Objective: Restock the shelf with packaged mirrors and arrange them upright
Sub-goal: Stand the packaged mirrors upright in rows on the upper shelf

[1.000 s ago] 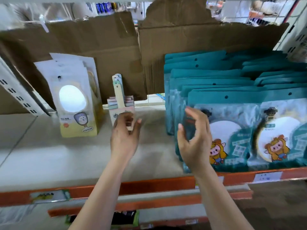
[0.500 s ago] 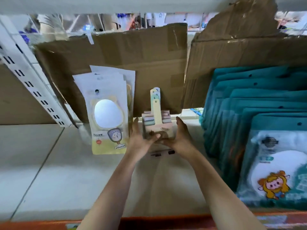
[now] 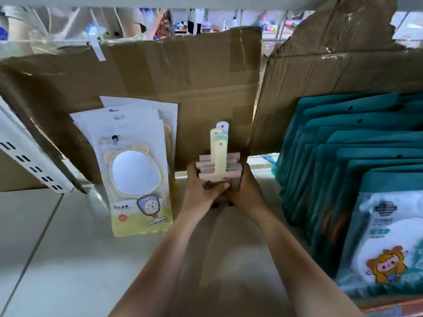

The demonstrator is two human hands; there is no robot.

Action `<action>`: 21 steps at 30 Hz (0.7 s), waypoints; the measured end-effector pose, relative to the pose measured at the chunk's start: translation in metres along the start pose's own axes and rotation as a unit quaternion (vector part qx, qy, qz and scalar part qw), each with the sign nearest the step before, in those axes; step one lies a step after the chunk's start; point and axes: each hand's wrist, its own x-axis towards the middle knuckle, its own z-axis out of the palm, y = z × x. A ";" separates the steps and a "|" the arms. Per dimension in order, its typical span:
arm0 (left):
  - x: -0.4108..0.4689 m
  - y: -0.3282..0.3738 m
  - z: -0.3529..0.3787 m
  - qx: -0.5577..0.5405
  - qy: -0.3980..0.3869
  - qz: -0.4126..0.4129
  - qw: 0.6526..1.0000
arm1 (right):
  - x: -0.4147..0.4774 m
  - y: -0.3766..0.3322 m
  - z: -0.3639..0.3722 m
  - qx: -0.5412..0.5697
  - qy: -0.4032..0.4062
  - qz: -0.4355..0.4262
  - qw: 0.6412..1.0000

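The left hand and right hand curl round the base of a small mirror stack, handles up, standing on the shelf between yellow packs and teal packs, against cardboard.

The left hand and right hand cover the lower faces of the stack of small handled mirrors, so its base and labels cannot be made out. Behind the front yellow mirror pack on the left, the other packs show only their top edges. The row of teal packs runs off the right edge; the nearest is blurred, its print unreadable. Far goods above the cardboard are too small to tell.
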 end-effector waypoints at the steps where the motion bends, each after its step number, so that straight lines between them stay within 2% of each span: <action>1: 0.002 0.000 0.001 -0.004 -0.018 0.001 1.000 | 0.002 0.002 -0.001 -0.001 0.001 -0.006 1.000; 4: 0.005 -0.005 0.006 -0.009 -0.038 0.014 0.999 | 0.006 0.004 -0.002 0.014 0.016 -0.004 1.000; 8: 0.009 -0.007 0.008 -0.027 -0.022 0.003 0.999 | 0.010 0.006 0.008 0.017 0.043 0.000 0.999; 13: 0.010 -0.016 0.008 -0.025 0.010 -0.008 1.000 | 0.004 0.013 0.005 -0.052 0.066 -0.013 0.996; 17: 0.017 -0.014 0.018 0.023 0.029 0.003 0.999 | 0.010 0.017 -0.002 -0.068 0.082 -0.019 0.994; 21: 0.020 -0.016 0.022 0.053 0.014 -0.007 0.998 | 0.011 0.020 0.001 -0.094 0.065 -0.015 0.993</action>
